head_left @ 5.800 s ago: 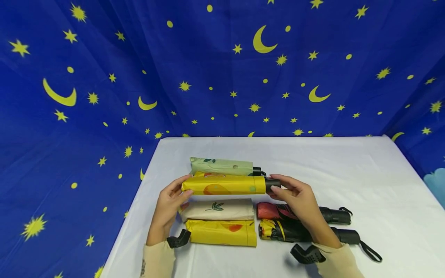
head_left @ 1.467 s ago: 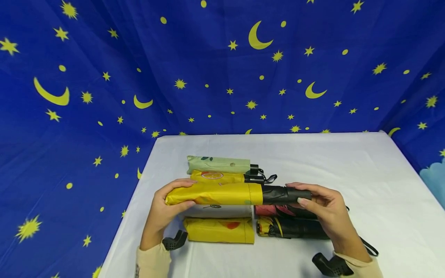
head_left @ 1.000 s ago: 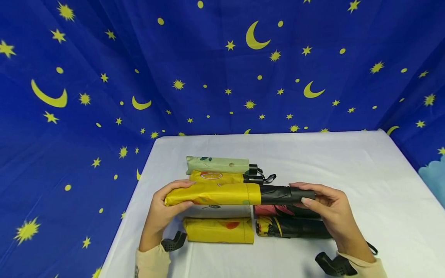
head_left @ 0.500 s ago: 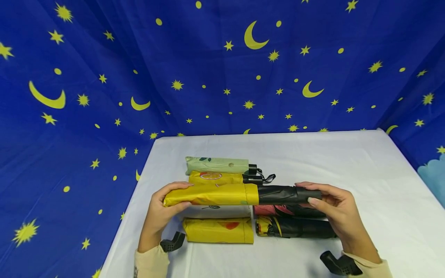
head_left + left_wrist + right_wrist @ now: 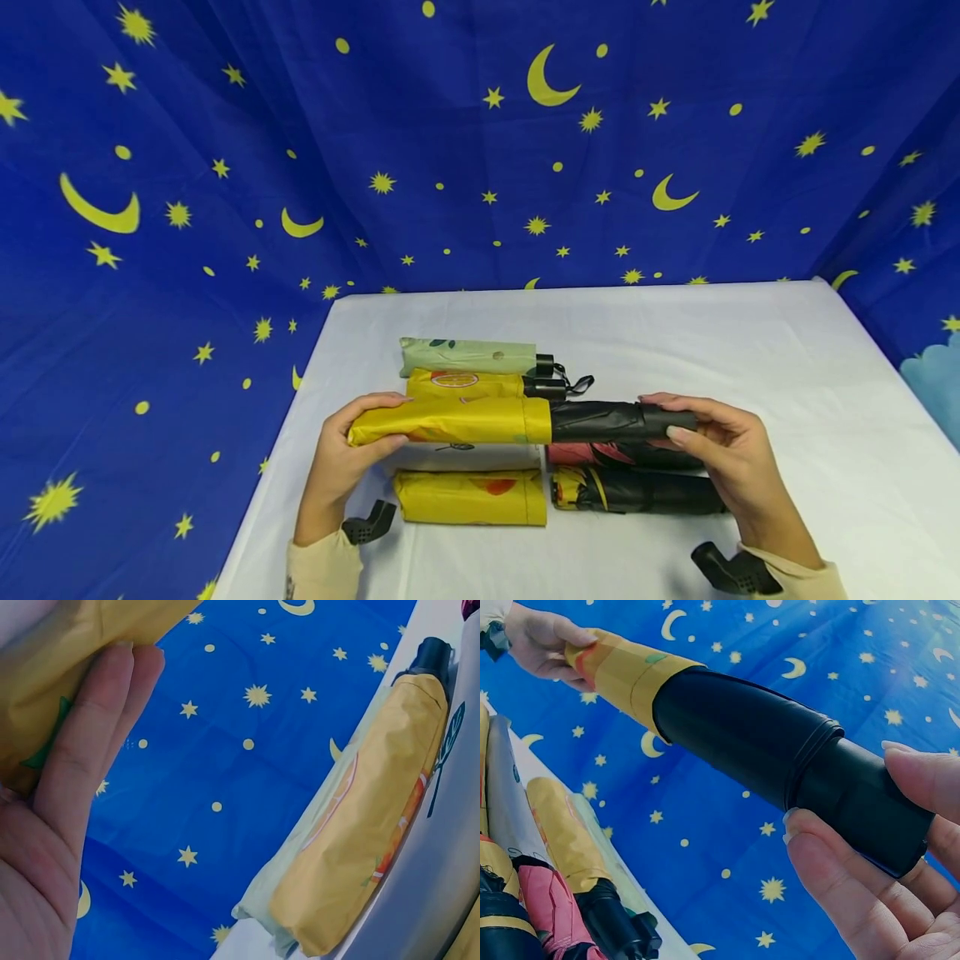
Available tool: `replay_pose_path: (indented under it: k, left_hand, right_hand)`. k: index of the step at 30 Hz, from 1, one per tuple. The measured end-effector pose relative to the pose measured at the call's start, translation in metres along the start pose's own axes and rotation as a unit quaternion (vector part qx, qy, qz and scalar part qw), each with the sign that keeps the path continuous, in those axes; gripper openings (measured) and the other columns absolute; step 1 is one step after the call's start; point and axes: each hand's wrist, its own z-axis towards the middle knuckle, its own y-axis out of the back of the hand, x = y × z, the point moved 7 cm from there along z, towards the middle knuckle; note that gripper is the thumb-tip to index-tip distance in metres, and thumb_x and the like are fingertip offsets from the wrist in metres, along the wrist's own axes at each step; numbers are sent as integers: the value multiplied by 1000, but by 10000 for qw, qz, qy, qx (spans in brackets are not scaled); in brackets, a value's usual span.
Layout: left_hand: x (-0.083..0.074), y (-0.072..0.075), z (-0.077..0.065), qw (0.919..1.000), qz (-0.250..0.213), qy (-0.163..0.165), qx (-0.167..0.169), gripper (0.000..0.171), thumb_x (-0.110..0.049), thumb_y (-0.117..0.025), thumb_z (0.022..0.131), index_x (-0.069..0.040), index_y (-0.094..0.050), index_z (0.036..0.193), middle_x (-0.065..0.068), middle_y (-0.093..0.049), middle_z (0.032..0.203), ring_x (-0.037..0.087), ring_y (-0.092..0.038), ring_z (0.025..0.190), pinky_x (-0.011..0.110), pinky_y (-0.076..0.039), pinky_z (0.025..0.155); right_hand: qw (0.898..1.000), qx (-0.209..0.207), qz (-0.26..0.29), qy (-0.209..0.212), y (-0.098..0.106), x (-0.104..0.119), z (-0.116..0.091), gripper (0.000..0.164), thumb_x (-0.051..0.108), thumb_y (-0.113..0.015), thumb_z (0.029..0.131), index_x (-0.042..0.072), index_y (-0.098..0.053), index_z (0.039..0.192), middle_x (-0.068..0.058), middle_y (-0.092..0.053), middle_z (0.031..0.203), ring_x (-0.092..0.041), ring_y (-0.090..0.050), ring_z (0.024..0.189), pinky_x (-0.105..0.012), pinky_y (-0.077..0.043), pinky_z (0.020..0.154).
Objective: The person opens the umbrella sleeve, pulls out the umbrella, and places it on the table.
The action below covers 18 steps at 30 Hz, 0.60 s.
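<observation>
In the head view a folded black umbrella point(image 5: 600, 422) sticks partway out of its yellow fruit-print sleeve point(image 5: 457, 421), level above the table. My left hand point(image 5: 337, 462) grips the sleeve's far left end, thumb below and fingers above. At the other end, my right hand point(image 5: 738, 450) pinches the black handle point(image 5: 866, 799) between thumb and fingers, plainest in the right wrist view. Behind the held pair lie a yellow sleeved umbrella point(image 5: 472, 383) and a pale green sleeved one point(image 5: 472, 357).
Nearer me are a partly hidden white sleeve point(image 5: 472, 456) and a yellow sleeve point(image 5: 472, 497), both lying flat. To their right rest a red-and-black folded umbrella point(image 5: 592, 454) and a yellow-and-black one point(image 5: 645, 492). A white cloth point(image 5: 750, 342) covers the table; a blue star-print curtain point(image 5: 465, 150) stands behind.
My right hand has moved right with the handle, and my left hand slightly left with the sleeve. Much more of the black umbrella shows outside the sleeve than several seconds ago.
</observation>
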Motion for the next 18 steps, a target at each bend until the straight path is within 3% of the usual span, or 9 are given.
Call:
replay_pose_path:
  k: [7, 18]
  left_hand:
    - [-2, 5, -2, 9996, 176, 163, -130, 40, 18, -72, 85, 14, -61, 123, 17, -65, 128, 28, -62, 116, 31, -57, 89]
    - [-2, 10, -4, 9998, 135, 137, -96, 40, 18, -70, 86, 15, -59, 124, 16, -66, 126, 25, -65, 107, 29, -58, 84]
  right_hand:
    - [9999, -112, -31, -60, 2, 1, 1, 38, -34, -40, 90, -26, -53, 125, -32, -62, 130, -37, -67, 115, -45, -59, 80]
    - [9999, -131, 30, -73, 5, 1, 2, 38, -33, -40, 91, -26, -52, 127, -32, -62, 130, -38, -66, 116, -46, -59, 80]
